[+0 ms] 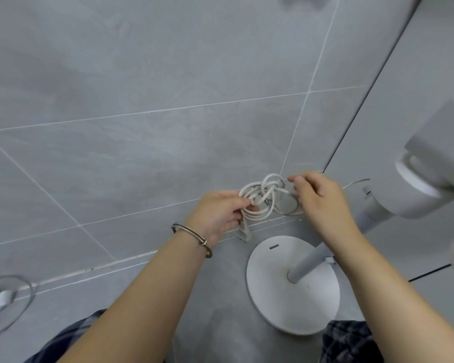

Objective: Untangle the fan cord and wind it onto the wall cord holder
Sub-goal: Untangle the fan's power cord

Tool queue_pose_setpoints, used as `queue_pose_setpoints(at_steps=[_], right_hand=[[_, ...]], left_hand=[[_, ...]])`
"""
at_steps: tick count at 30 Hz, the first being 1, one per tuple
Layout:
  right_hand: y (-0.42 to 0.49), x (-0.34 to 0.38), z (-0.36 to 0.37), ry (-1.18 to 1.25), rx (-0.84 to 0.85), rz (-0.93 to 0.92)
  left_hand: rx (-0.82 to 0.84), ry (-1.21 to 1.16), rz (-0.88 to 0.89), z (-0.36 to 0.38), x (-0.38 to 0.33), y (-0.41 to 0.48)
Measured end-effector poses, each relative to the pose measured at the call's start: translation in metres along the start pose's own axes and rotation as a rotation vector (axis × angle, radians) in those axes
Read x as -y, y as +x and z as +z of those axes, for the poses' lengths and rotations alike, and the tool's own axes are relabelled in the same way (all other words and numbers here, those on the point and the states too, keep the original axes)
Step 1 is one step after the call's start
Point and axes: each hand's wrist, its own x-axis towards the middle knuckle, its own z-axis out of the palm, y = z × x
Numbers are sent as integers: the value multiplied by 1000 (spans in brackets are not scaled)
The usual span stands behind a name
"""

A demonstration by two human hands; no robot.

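both hands on a knotted fan cord, low against the tiled wall

the fan cord (262,199) was a white tangle of overlapping loops, held up between the two hands just in front of the grey tiled wall (142,100), close to where the wall met the floor and just above and behind the fan base (286,305).

the left hand (220,213) gripped the left side of the bundle, fingers curled around several strands, with the thumb pressed to them. a thin metal bracelet (192,238) sat on that wrist. below this hand a flat white piece (243,233) hung down from the bundle toward the floor; whether it was the plug or part of a holder could not be told.

the right hand (320,203) was at the right side of the tangle, fingertips drawn together as if pinching a strand near the top loop; the exact strand it held was hidden behind the fingers. a thinner length of cord (355,182) ran off to the right from behind this hand.

the fan base was a round white disc on the grey floor, with a grey pole (333,244) rising from it at a slant toward the white fan body (435,158) at the right edge. a separate grey cable (24,297) lay at the lower left by the wall. checked fabric (351,341) showed at the bottom edge near both forearms.
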Motion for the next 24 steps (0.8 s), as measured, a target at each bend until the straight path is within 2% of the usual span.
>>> queue_pose_setpoints(at_steps=[3, 6, 11, 14, 19, 24], right_hand=[[-3, 7, -5, 33, 8, -155], [-6, 10, -6, 40, 135, -242], [-8, 8, 2, -152, 282, -137], [-7, 7, 0, -182, 350, -75], [-14, 12, 5, -207, 287, -211], [-10, 4, 6, -451, 258, -363]], left_hand=[[-51, 184, 124, 0, -2, -2], [-65, 281, 174, 2, -2, -6], [-2, 267, 179, 2, -3, -10], [33, 291, 166, 3, -4, -12], [40, 291, 104, 7, -3, -14], [-28, 322, 152, 8, -3, -13]])
